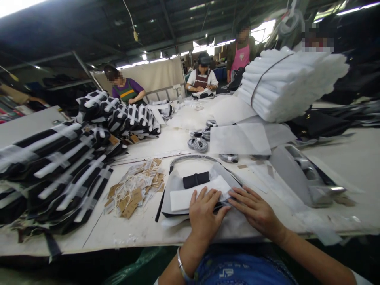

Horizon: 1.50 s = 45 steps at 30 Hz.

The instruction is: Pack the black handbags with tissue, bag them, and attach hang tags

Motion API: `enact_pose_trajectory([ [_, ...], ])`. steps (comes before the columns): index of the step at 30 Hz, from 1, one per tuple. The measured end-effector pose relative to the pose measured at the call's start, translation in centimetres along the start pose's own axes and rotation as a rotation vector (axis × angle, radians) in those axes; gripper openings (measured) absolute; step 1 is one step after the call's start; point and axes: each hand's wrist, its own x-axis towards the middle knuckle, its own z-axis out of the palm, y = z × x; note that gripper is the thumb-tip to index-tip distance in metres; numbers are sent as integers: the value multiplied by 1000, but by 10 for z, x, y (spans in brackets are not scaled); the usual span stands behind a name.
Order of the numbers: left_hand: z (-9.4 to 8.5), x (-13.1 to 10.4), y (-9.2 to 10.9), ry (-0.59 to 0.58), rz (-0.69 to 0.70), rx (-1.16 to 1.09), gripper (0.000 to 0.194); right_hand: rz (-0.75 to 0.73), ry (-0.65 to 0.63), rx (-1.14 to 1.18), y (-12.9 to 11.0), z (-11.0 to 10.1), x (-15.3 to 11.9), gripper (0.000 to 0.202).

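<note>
In front of me on the table lies a black bag [166,213] with its handle [190,157] arched away from me. Thin translucent sheeting [177,184] covers much of it. Across the bag runs a folded white strip [179,200], and a small black folded piece [196,180] rests just beyond it. My left hand [204,213] presses on the strip's near edge, fingers spread. My right hand [255,211] rests at the bag's right side, its fingers stretched out over the sheeting. What lies beneath both palms is hidden.
Tags with strings [133,194] lie left of the bag, beside stacked black bags with white wrapping [68,166]. Coiled straps [200,144] and white sheets [240,138] are beyond it. At right stand a grey tape dispenser [299,174] and bundled white rolls [285,83]. Several people work behind.
</note>
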Motion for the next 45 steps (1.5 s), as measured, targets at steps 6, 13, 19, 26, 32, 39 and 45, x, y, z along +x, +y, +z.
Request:
enact_pose_trajectory([
  [6,8,-2,-3,31,17,47,38,170,76,51,-20,-5,-37,60],
  [13,11,-4,-5,59,56,81,37,77,-243,115,-39,5,-48,45],
  [19,15,-5,-7,105,98,135,41,101,-112,219,-40,14,-35,24],
  [26,19,-5,-11,155,145,196,37,59,60,273,-48,4,-41,26],
  [32,22,-5,-12,186,178,260,33,-123,14,191,-42,-4,-84,23],
  [39,27,-6,-12,221,217,277,31,-136,-48,219,-29,-9,-86,23],
  [45,31,-9,-15,214,211,265,34,47,113,170,-28,-34,-54,39],
])
